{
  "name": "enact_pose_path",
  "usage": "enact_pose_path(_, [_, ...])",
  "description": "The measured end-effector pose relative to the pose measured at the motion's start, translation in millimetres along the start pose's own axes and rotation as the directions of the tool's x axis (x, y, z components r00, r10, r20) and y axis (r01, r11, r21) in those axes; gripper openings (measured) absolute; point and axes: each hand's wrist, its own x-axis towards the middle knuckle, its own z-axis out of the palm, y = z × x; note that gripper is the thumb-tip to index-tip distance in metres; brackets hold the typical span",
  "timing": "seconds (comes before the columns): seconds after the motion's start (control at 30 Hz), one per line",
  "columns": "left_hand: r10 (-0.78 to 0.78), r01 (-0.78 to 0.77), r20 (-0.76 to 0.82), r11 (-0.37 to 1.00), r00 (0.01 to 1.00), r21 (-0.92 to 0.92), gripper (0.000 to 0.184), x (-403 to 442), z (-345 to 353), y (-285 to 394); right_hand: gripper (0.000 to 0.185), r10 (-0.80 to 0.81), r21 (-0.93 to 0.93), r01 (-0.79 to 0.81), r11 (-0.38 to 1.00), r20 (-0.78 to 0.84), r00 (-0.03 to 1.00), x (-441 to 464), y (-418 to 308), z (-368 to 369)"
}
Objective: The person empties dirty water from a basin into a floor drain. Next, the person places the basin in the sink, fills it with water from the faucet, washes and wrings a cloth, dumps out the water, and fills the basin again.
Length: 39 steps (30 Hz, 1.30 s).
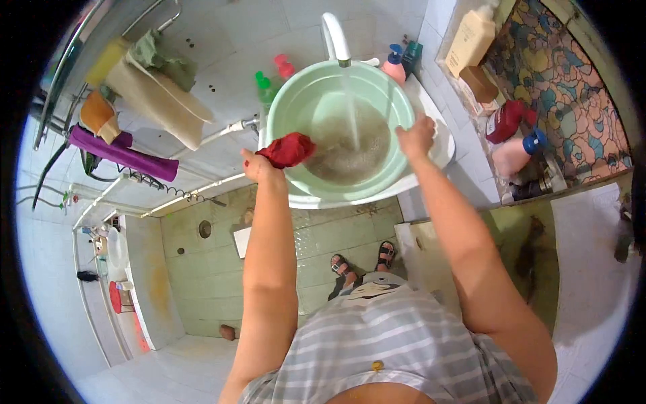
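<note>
My left hand [254,165] is closed on a bunched red cloth [291,149] at the left rim of a pale green basin [286,111]. My right hand [417,137] grips the basin's right rim, with the fingers over its edge. The basin rests on a white sink [441,138]. A stream of water [350,101] runs from the white faucet [336,39] into the greyish, cloudy water [350,151] inside it.
Pump bottles stand behind the basin, among them a green-topped one [264,86] and a pink one [393,66]. More bottles, including a dark red one [503,121], line the right ledge. Towels [158,97] hang at left above a white pipe [202,138].
</note>
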Motion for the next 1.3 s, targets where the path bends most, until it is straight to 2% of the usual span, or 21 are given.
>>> enact_pose_path(0.03, [-0.1,0.107,0.073,0.99,0.992,-0.094,0.052,27.1,-10.3,-9.4,0.059,0.075,-0.064,-0.073,0.995,0.025,0.997,10.3,6.2,-9.8])
enact_pose_path(0.07, [-0.188,0.215,0.157,0.96,0.969,-0.179,0.053,44.5,-18.5,-18.9,0.058,0.026,-0.033,-0.023,0.999,0.116,0.993,26.6,21.3,-2.4])
enact_pose_path(0.13, [-0.351,0.403,0.293,0.904,0.89,-0.144,0.047,53.8,-25.7,-34.4,0.055,-0.079,0.042,0.07,0.997,0.281,0.957,59.8,46.8,27.1])
enact_pose_path(0.2, [-0.492,0.56,0.378,0.824,0.784,-0.089,0.042,59.9,-27.5,-43.8,0.049,-0.157,0.087,0.151,0.985,0.073,0.985,67.7,33.9,18.3])
enact_pose_path(0.23, [-0.5,0.569,0.404,0.82,0.766,-0.064,0.039,55.6,-27.7,-45.3,0.046,-0.188,0.104,0.191,0.976,-0.031,0.982,69.6,27.2,12.0])
enact_pose_path(0.33, [-0.53,0.592,0.472,0.806,0.705,0.021,0.031,16.4,-27.1,-47.1,0.035,-0.27,0.091,0.267,0.959,0.017,0.963,80.5,-3.7,-31.7])
enact_pose_path(0.37, [-0.583,0.656,0.491,0.754,0.648,0.028,0.032,-5.3,-25.1,-38.0,0.033,-0.304,0.083,0.301,0.95,0.027,0.952,83.7,-10.9,-44.7])
enact_pose_path(0.47, [-0.647,0.718,0.503,0.692,0.574,0.071,0.033,-50.0,-18.1,-36.4,0.028,-0.435,0.03,0.434,0.901,0.03,0.9,97.9,-43.7,-81.2])
enact_pose_path(0.5, [-0.636,0.709,0.498,0.703,0.59,0.058,0.031,-76.1,-12.0,-28.0,0.027,-0.488,-0.014,0.489,0.872,0.028,0.872,98.8,-57.9,-91.5])
enact_pose_path(0.57, [-0.645,0.768,0.516,0.64,0.564,-0.038,0.03,-58.9,-12.6,-58.9,0.027,-0.573,-0.085,0.569,0.818,-0.029,0.819,102.8,-77.3,-96.8])
enact_pose_path(0.6, [-0.651,0.794,0.524,0.602,0.549,-0.082,0.029,-54.1,-12.4,-71.7,0.027,-0.537,-0.085,0.54,0.837,0.055,0.842,102.3,-89.0,-101.3])
enact_pose_path(0.63, [-0.663,0.784,0.51,0.62,0.549,-0.038,0.027,-62.8,-7.2,-74.4,0.028,-0.498,-0.09,0.511,0.855,0.136,0.857,100.7,-104.7,-110.0])
enact_pose_path(0.67, [-0.68,0.822,0.526,0.565,0.511,-0.069,0.027,-66.8,-3.2,-80.7,0.029,-0.453,-0.099,0.48,0.871,0.214,0.865,99.1,-117.2,-116.6])
enact_pose_path(0.73, [-0.705,0.887,0.562,0.444,0.432,-0.125,0.026,-61.8,0.6,-104.4,0.03,-0.485,-0.191,0.526,0.829,0.223,0.846,97.3,-133.0,-122.0])
enact_pose_path(0.8, [-0.648,0.975,0.739,0.215,0.184,-0.055,0.026,-22.2,-4.7,-164.4,0.03,-0.531,-0.238,0.559,0.794,0.173,0.829,94.6,-145.6,-123.6])
enact_pose_path(0.87, [-0.636,0.801,0.653,0.594,0.411,0.075,0.025,-76.7,12.3,-129.5,0.029,-0.586,-0.244,0.581,0.777,0.06,0.808,90.7,-153.6,-123.8])
enact_pose_path(0.93, [-0.709,0.837,0.575,0.542,0.408,0.076,0.024,-101.4,20.3,-108.6,0.029,-0.639,-0.256,0.633,0.731,0.07,0.766,91.5,-161.4,-124.7])
enact_pose_path(0.97, [-0.704,0.84,0.591,0.537,0.395,0.079,0.024,-103.6,22.6,-110.7,0.028,-0.664,-0.262,0.657,0.707,0.074,0.744,91.1,-165.7,-125.9])
enact_pose_path(1.07, [-0.679,0.859,0.656,0.504,0.331,0.089,0.026,-104.7,26.1,-125.6,0.029,-0.596,-0.319,0.624,0.713,0.193,0.78,68.0,-197.1,-141.8])
enact_pose_path(1.2, [-0.638,0.868,0.733,0.477,0.236,0.136,0.028,-108.8,31.9,-143.4,0.029,-0.632,-0.353,0.653,0.67,0.19,0.751,54.9,-220.4,-142.8])
enact_pose_path(1.3, [-0.669,0.885,0.733,0.408,0.123,0.224,0.029,-106.6,44.0,-162.8,0.03,-0.629,-0.401,0.647,0.649,0.195,0.752,37.2,-237.1,-153.0])
